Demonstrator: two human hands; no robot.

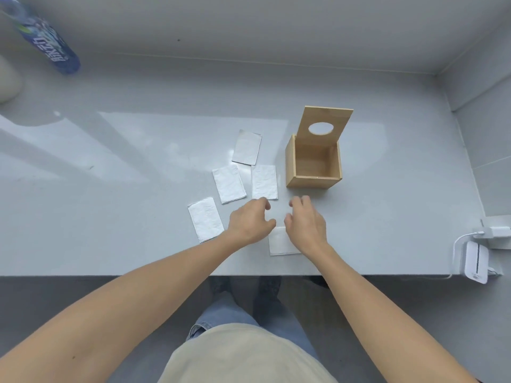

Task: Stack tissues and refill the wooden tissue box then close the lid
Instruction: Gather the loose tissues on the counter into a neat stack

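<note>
1. Grey glossy countertop (138, 189), grey wall behind; the person stands at its near edge.
2. Left hand (250, 223) and right hand (305, 225) hover side by side over the counter, fingers curled and spread, gripping nothing that I can see.
3. Nearest tissue (279, 241) lies flat between and under the two wrists, partly covered by the right hand. Contact unclear.
4. Second tissue (264, 182) sits just past the left fingertips; third tissue (229, 183) beside it, further left.
5. Fourth tissue (206, 219) lies left of the left hand; fifth tissue (247, 147) is farthest out.
6. Wooden tissue box (313, 168) stands just beyond the right hand, empty, lid (323, 125) hinged upright at its far edge.
7. Handling, my guess: folded tissues are light, limp and thin, flat on a slick top. Slide each to a corner or edge pinch and avoid mid-sheet grabs that crumple it. Square the stack with both palms.
8. Box looks rigid and light; steady its side wall while loading.
9. Bottle (52, 48) far left, charger (475, 261) far right: irrelevant.
</note>
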